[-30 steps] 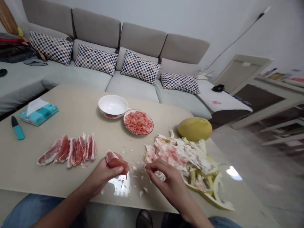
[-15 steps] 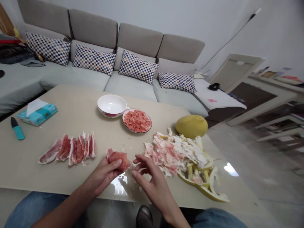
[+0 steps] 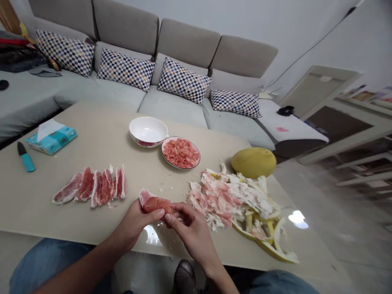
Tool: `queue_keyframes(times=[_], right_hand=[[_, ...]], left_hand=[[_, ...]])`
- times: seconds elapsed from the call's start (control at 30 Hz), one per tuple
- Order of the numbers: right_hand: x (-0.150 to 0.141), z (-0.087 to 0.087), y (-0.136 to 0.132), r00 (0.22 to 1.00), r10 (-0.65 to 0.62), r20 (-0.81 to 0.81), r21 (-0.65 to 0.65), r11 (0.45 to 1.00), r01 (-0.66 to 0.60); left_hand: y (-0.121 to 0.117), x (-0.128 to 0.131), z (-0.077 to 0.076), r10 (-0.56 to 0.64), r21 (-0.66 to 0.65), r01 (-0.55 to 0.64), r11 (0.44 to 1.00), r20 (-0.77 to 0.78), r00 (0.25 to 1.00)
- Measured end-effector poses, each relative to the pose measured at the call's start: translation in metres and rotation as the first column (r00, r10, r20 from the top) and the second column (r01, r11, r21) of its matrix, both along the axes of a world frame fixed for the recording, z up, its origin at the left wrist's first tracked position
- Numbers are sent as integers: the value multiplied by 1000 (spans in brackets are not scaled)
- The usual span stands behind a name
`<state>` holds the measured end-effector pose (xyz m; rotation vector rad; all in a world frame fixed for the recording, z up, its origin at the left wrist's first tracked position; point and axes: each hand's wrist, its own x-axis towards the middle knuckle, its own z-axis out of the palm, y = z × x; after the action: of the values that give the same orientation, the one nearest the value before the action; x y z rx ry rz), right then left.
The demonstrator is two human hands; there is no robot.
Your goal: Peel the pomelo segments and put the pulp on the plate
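A pink pomelo segment (image 3: pixel 157 203), partly bare of its pale skin, is held above the near side of the table. My left hand (image 3: pixel 137 222) grips it from the left, thumb across its front. My right hand (image 3: pixel 188 226) pinches its right end, thumb and fingers closed together. Left of the hands lies a row of pomelo segments (image 3: pixel 102 185) with white membrane on them. To the right spreads a heap of peeled membrane (image 3: pixel 219 198) and yellow-white rind (image 3: pixel 278 245). Beyond the hands, a plate (image 3: pixel 186 168) holds loose pink pulp (image 3: pixel 180 152).
A white bowl (image 3: pixel 148 130) touches or nearly touches the plate. A whole yellow pomelo (image 3: pixel 254 162) sits behind the peel heap. At the left are a tissue pack (image 3: pixel 52 139) and a knife with a turquoise handle (image 3: pixel 27 160). A grey sofa (image 3: pixel 171 104) stands beyond the table (image 3: pixel 101 122).
My right hand has moved left and closed on the right end of the pomelo segment; before, it was apart with fingers loosely curved. The camera view has shifted slightly.
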<state>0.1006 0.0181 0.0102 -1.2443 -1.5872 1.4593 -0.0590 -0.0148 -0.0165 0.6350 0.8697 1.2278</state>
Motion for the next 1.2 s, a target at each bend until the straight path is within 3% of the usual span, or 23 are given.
queue_keyframes(times=[0.23, 0.43, 0.57, 0.87, 1.03, 1.2], right_hand=[[10, 0, 8, 973, 51, -223, -256, 960, -109], [18, -5, 16, 947, 26, -320, -380, 912, -153], [15, -9, 16, 942, 21, -334, -393, 905, -160], [5, -6, 18, 979, 77, -186, -222, 968, -119], [9, -8, 21, 976, 68, -205, -298, 946, -129], [11, -15, 23, 946, 27, -324, -417, 893, -168]], left_hand=[[4, -1, 1, -17, -65, 25, 998, 119, 993], [5, -5, -2, 25, -121, 3, 993, 228, 973], [5, -5, 1, 6, -106, 14, 994, 184, 983], [5, -2, -1, 25, -60, -26, 998, -27, 999], [5, -2, 0, 13, -70, -12, 998, 20, 1000], [5, -4, 0, 22, -122, -9, 993, 107, 994]])
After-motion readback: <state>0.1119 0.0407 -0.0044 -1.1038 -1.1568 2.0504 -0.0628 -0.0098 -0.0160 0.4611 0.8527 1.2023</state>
